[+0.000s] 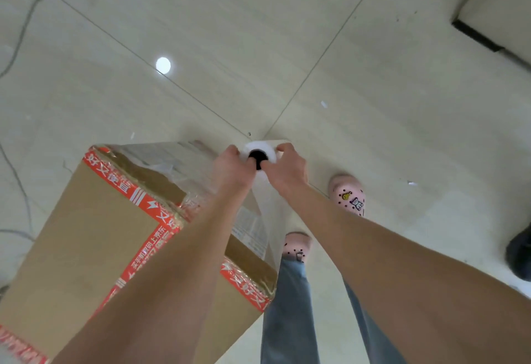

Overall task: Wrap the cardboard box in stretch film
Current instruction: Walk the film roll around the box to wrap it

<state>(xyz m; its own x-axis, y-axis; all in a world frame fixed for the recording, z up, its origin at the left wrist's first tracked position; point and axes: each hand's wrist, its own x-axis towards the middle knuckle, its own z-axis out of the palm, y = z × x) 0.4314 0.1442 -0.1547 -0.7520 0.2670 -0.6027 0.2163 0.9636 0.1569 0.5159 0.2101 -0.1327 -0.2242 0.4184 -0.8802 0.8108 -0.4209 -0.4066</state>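
Note:
A large brown cardboard box [94, 237] with red printed tape along its edges stands on the floor at the lower left. Clear stretch film [172, 162] clings to its far side and top corner. A white roll of stretch film [260, 149] with a dark core hole is held upright just off the box's right corner. My left hand [232, 168] grips the roll's top from the left, and my right hand [287, 168] grips it from the right. A sheet of film [270, 214] hangs from the roll beside the box.
Glossy beige floor tiles [287, 47] spread all around. My feet in pink clogs [347, 194] stand right of the box. Thin cables [20, 33] run along the left edge. A dark object [520, 257] lies at the right edge, and a raised step [488, 18] sits top right.

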